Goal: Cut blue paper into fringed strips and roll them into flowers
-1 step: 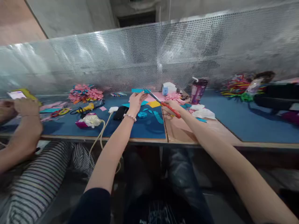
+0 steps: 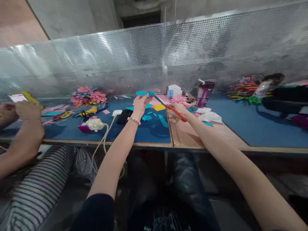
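Note:
My left hand (image 2: 140, 104) pinches a blue paper strip (image 2: 142, 93) above the table, with a beaded bracelet on the wrist. My right hand (image 2: 176, 110) is closed around red-handled scissors (image 2: 179, 114). Their blades (image 2: 157, 98) point up and left, with the tips at the strip's right end. Below my hands lie a blue paper flower (image 2: 146, 118), a curved blue paper piece (image 2: 163, 121) and a yellow paper sheet (image 2: 158, 107). Pink paper (image 2: 161, 99) lies behind the scissors.
A black phone-like object (image 2: 124, 116) and white charger (image 2: 116, 112) lie left of me, near a yellow glue gun (image 2: 90, 111). A purple drink cup (image 2: 204, 93) stands right, behind crumpled tissue (image 2: 209, 115). At far left another person's hands (image 2: 27, 110) hold a phone (image 2: 18, 98).

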